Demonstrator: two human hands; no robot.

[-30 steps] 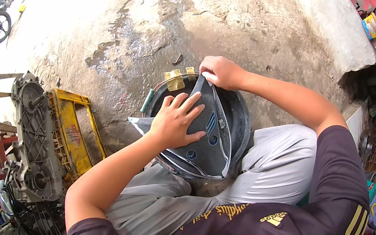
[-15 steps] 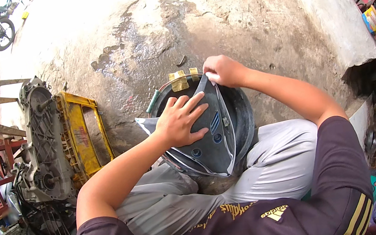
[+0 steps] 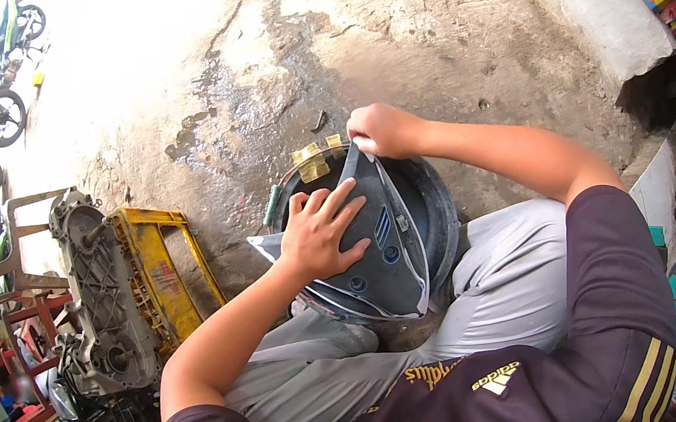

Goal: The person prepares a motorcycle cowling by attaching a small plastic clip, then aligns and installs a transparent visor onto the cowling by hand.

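A dark grey, pointed plastic body panel (image 3: pixel 395 278) with pale edges and blue stripes lies across the top of a round black tub (image 3: pixel 443 224) between my legs. My left hand (image 3: pixel 322 234) rests on the panel with fingers spread, pressing its upper left face. At the panel's far tip, my right hand (image 3: pixel 385 130) is closed, fingers bent around the narrow end. Something white shows by those fingertips; too little of it is visible to name. Yellowish pieces (image 3: pixel 312 164) sit on the tub's far rim, and a small teal roll (image 3: pixel 272 204) is at its left.
To the left stand a yellow crate (image 3: pixel 156 266) and a grey metal engine casing (image 3: pixel 99 294), with a chair frame (image 3: pixel 13 241) behind. Wet patches mark the concrete floor (image 3: pixel 405 27). A pale ledge (image 3: pixel 617 26) runs along the right, with workshop clutter beyond. Motorbikes stand far left.
The whole view has shifted slightly, so surroundings sit differently in the picture. My right hand stays closed at the panel's tip, and my left hand remains spread on its face.
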